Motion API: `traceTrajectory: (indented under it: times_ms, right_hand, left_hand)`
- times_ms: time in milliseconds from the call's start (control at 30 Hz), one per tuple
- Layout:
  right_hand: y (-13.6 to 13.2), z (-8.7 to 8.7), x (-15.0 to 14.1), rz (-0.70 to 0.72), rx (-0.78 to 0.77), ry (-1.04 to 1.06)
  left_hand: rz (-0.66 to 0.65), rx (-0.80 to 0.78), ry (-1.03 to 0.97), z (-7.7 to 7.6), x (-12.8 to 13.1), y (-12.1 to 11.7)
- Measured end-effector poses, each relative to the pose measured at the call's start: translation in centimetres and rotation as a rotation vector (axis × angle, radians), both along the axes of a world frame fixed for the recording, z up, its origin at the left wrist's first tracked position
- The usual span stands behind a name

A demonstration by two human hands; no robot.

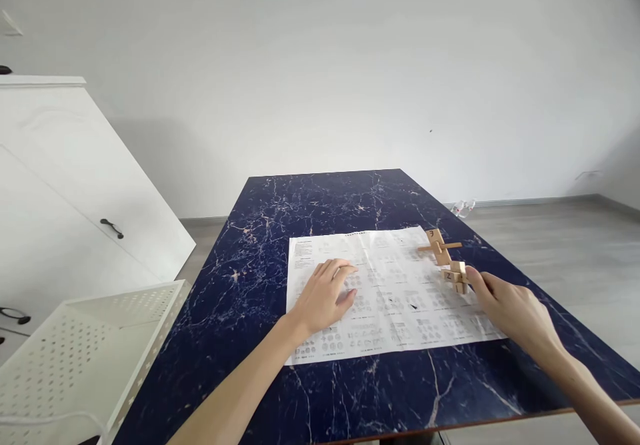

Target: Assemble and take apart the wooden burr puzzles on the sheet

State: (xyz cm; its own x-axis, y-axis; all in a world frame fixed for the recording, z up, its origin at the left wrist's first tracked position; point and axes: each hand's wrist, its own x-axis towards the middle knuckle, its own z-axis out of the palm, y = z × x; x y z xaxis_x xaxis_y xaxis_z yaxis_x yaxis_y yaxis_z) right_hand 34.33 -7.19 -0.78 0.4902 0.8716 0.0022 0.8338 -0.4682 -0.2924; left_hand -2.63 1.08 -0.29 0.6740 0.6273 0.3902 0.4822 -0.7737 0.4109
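A printed instruction sheet [373,338] with rows of small diagrams and fold creases lies on the dark blue marble-patterned table. My left hand [327,295] rests on the left part of the sheet, its thumb apart from the slightly bent fingers, holding nothing. At the sheet's right side, my right hand [515,308] pinches a small wooden puzzle [456,277] of crossed blocks, marked with numbers. Just beyond it, a flat wooden puzzle piece [437,245] marked 3, with a thin stick across it, lies by the sheet's upper right corner.
The blue table [310,198] reaches toward a white wall. To the left stand a white cabinet [65,165] with black handles and a white perforated basket [85,338]. Some clear, partly red object [463,208] shows past the table's right edge.
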Motion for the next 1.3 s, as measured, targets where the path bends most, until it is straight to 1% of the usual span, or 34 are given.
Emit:
traceTrajectory:
  times_ms: [133, 233, 333, 367, 400, 467, 500, 533, 600, 633, 700, 800, 900, 967, 1067, 1167, 1300]
  right_hand:
    - [0.0, 0.1, -0.1, -0.011, -0.045, -0.007]
    - [-0.6, 0.8, -0.2, -0.062, -0.048, -0.048]
    - [-1.5, 1.7, -0.6, -0.12, 0.019, -0.085]
    - [-1.9, 1.9, -0.9, -0.101, 0.064, -0.081]
    - [-2.1, 2.1, -1.3, -0.038, 0.133, -0.057]
    - [-2.6, 2.2, -2.6, 0.164, 0.27, 0.047]
    - [-2.6, 2.2, -3.4, 0.257, 0.309, 0.105]
    - [-2.6, 2.1, -4.4, 0.343, 0.329, 0.147]
    - [-2.2, 1.7, -6.5, 0.488, 0.319, 0.204]
    - [-1.9, 1.5, -7.6, 0.539, 0.316, 0.224]
    - [-0.8, 1.1, -9.6, 0.594, 0.306, 0.234]
    - [1.5, 0.9, -12.1, 0.657, 0.291, 0.245]
    - [4.6, 1.0, -13.9, 0.702, 0.277, 0.299]
    - [6.6, 0.9, -14.9, 0.722, 0.283, 0.291]
    - [8.8, 0.4, -15.9, 0.728, 0.279, 0.297]
    - [9.6, -0.3, -16.3, 0.736, 0.266, 0.303]
    - [9.5, -0.9, -16.4, 0.736, 0.266, 0.306]
  left_hand:
    - [0.003, 0.013, 0.006, -0.1, 0.0, 0.1]
    - [0.002, 0.019, 0.006, -0.1, 0.0, 0.1]
    - [0.006, 0.023, 0.012, 0.0, 0.1, 0.1]
    - [0.008, 0.023, 0.016, 0.0, 0.1, 0.1]
    - [0.01, 0.022, 0.018, 0.1, 0.1, 0.1]
    - [0.013, 0.017, 0.023, 0.2, 0.1, 0.0]
    - [0.014, 0.016, 0.024, 0.2, 0.1, 0.0]
    - [0.015, 0.017, 0.024, 0.2, 0.2, 0.0]
    - [0.02, 0.025, 0.02, 0.2, 0.2, 0.1]
    - [0.023, 0.03, 0.018, 0.2, 0.2, 0.1]
    - [0.031, 0.041, 0.014, 0.1, 0.2, 0.1]
    - [0.036, 0.055, 0.013, 0.1, 0.1, 0.2]
    - [0.044, 0.058, 0.012, 0.3, 0.0, 0.4]
    - [0.054, 0.056, 0.01, 0.4, -0.1, 0.4]
    - [0.065, 0.048, 0.024, 0.5, -0.1, 0.5]
    - [0.076, 0.033, 0.062, 0.4, -0.1, 0.5]
    - [0.082, 0.016, 0.099, 0.0, -0.1, 0.6]
